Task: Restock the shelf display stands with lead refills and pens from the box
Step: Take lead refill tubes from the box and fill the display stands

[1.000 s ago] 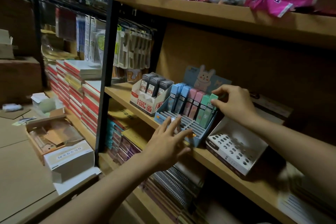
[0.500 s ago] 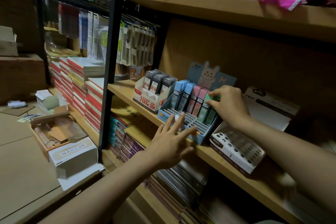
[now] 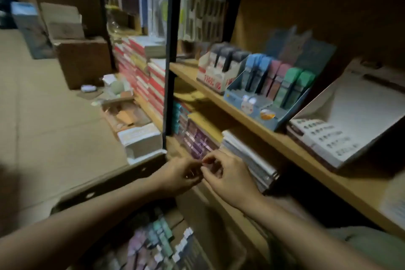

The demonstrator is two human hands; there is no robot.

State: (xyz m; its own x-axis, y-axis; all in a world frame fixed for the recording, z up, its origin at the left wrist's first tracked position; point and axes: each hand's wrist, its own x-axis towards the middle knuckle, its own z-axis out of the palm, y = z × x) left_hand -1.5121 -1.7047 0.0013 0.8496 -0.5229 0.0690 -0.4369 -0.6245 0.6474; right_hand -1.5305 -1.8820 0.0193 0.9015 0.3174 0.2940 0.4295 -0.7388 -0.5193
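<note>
The blue display stand [image 3: 237, 96] sits on the wooden shelf [image 3: 306, 155], with blue, pink and green lead refill cases [image 3: 285, 83] standing in its back rows. To its left, a white stand [image 3: 210, 76] holds dark refill cases. A white pen stand with holes [image 3: 324, 138] is to its right. The open box [image 3: 153, 245] of pastel refill cases lies below my arms. My left hand [image 3: 179, 174] and right hand [image 3: 230, 176] meet fingertip to fingertip in front of the lower shelf, fingers curled. Blur hides whether they pinch anything.
A black upright post [image 3: 169, 61] divides the shelving. Stacked red-and-white boxes [image 3: 140, 68] and a white carton [image 3: 140, 140] sit to the left on brown cardboard flooring. Notebooks [image 3: 249, 160] and purple packs [image 3: 197, 140] fill the lower shelf.
Both hands have left the blue stand and dropped to meet in front of the lower shelf. The camera has tilted down, bringing the refill box into view.
</note>
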